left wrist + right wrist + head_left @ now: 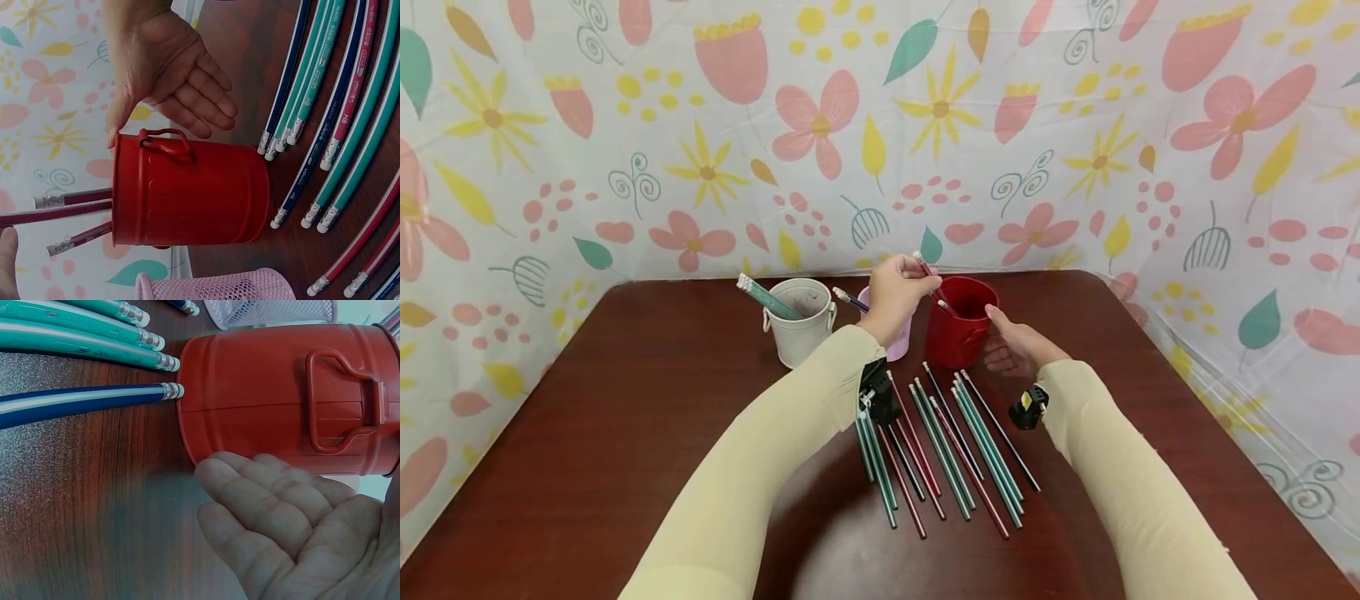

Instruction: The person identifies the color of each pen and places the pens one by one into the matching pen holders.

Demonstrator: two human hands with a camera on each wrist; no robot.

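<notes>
My left hand (895, 300) pinches a red pencil (925, 265) near its eraser end, above the mouth of a red bucket (953, 337). In the left wrist view this pencil (62, 215) slants into the bucket (194, 194) between two other red pencils, and only a fingertip of that hand shows. My right hand (1018, 343) is beside the bucket, thumb touching its rim and fingers loosely extended. The right wrist view shows the palm of this hand (294, 531) next to the bucket wall (262, 400).
A white bucket (797, 337) at the left holds green pencils (771, 300). Between the buckets stands a pink mesh cup (898, 342) with a dark pencil (850, 300) leaning out. Green, red and dark blue pencils (992, 450) lie on the brown table (625, 417) in front.
</notes>
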